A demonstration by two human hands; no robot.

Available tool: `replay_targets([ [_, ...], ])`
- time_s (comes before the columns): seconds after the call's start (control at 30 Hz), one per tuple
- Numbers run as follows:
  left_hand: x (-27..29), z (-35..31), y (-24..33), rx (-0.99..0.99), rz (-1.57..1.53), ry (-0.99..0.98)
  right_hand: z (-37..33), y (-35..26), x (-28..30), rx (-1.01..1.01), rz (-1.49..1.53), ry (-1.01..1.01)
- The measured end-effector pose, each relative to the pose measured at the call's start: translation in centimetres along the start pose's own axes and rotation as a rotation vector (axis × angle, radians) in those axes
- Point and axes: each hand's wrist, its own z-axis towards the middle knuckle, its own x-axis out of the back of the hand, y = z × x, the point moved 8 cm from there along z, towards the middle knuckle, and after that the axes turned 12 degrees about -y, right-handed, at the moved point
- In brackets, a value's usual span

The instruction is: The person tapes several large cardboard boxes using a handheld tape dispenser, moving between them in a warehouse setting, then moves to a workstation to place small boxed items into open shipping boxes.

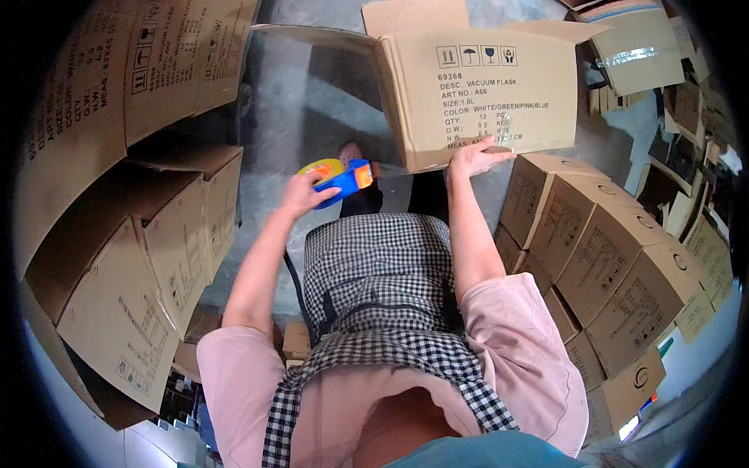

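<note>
My left hand (301, 193) is closed around a blue tape dispenser (337, 187) carrying a yellow-rimmed roll of tape (321, 168). A clear strip of tape (394, 169) seems to stretch from the dispenser's orange front to the lower edge of a brown cardboard carton (488, 86). My right hand (474, 158) lies against that lower edge with its fingers stretched out, pointing right. The carton is tilted, its printed side facing up, and its far flaps stand open. A shiny patch of tape shows on the carton beside my right fingertips.
Large cartons (168, 78) stand close on the left, with open-topped ones (125, 288) nearer me. Smaller closed boxes (605, 242) are stacked on the right. Another carton (640, 51) and flattened cardboard lie at the far right. Grey floor (300, 93) shows between them.
</note>
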Motion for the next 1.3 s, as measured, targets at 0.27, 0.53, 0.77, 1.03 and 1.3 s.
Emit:
replay_targets([
  [0.27,-10.4,6.6,17.6,0.055,0.854,0.041,3.4,7.5,-2.3,-0.298,0.893,-0.183],
  [0.53,2.5,5.8,16.3,0.344,0.307,0.054,16.6,4.2,10.6,0.026,0.279,0.102],
  [0.77,4.0,11.3,23.7,0.311,0.364,-0.008,31.1,7.4,8.8,-0.074,0.316,-0.313],
  [1.03,3.2,11.7,22.6,0.393,0.56,-0.114,-7.3,3.4,-3.3,-0.894,1.328,-0.521],
  [1.3,3.6,11.5,22.5,0.362,0.578,-0.151,-9.5,-1.0,-3.7,-1.569,1.538,-0.675],
])
